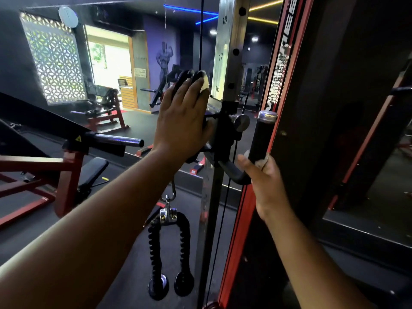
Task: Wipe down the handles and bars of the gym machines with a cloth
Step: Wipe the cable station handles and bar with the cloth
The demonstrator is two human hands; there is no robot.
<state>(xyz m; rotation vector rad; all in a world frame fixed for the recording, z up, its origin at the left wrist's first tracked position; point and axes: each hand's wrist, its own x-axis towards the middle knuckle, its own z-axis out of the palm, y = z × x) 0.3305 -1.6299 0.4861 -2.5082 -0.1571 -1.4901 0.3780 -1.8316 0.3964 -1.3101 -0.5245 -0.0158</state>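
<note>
A black upright handle (pixel 261 137) with a chrome cap sticks up from the cable machine's sliding carriage (pixel 225 128). My right hand (pixel 266 184) grips the handle's lower end, and a bit of white cloth (pixel 258 163) shows between the fingers and the handle. My left hand (pixel 182 117) lies flat with straight fingers against the black pulley housing (pixel 189 76) on the carriage's left side. A pale patch (pixel 204 85), perhaps cloth, shows at its fingertips.
The carriage rides on a chrome numbered upright (pixel 223 56) beside a red and black frame post (pixel 278 70). A black rope attachment (pixel 169 248) hangs from the cable below my left forearm. A red plate-loaded machine (pixel 66 166) with a steel bar sleeve (pixel 120 140) stands at left.
</note>
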